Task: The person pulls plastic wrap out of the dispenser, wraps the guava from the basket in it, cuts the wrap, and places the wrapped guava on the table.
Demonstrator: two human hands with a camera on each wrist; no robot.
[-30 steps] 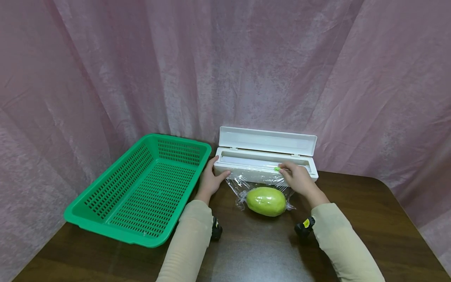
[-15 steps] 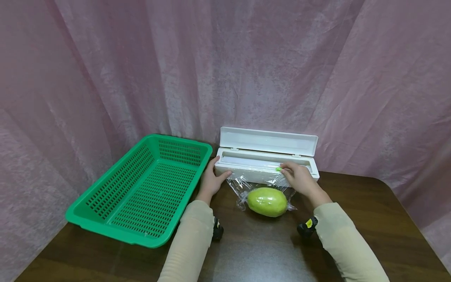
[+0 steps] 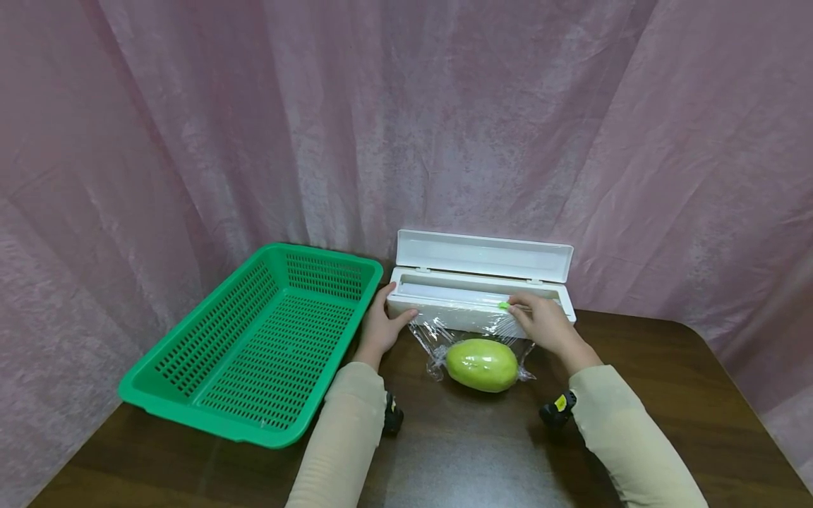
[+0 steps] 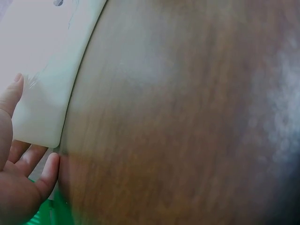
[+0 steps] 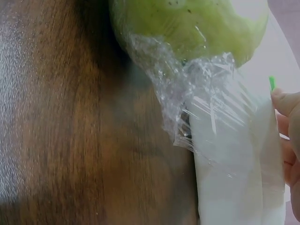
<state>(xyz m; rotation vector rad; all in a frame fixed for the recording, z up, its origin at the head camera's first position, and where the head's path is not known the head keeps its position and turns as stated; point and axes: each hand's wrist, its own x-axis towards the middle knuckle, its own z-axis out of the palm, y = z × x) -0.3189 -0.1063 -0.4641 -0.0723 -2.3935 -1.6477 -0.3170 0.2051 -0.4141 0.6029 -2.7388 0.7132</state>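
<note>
A white cling film dispenser [image 3: 444, 317] stands at the back of the table with its lid raised and a film roll inside. My left hand [image 3: 379, 326] grips its left end, thumb [image 4: 14, 93] on the front face and fingers around the end. Between thumb and fingertips, my right hand [image 3: 545, 326] pinches a small green slide cutter [image 3: 504, 305] on the dispenser's front edge. Clear cling film [image 5: 220, 108] runs from the dispenser down to an oval yellow-green fruit [image 3: 483, 365]. The fruit lies wrapped in front of the box, with film bunched at both ends.
A green perforated plastic basket [image 3: 288, 441] sits on the table to the left, close to my left forearm. The brown wooden table [image 3: 470, 451] ends in a rounded corner at the back right. Pink curtains [image 3: 483, 120] hang behind.
My right hand has slid slightly to the right with the green slide cutter along the dispenser's edge. The left hand keeps its grip, and the fruit has not visibly moved.
</note>
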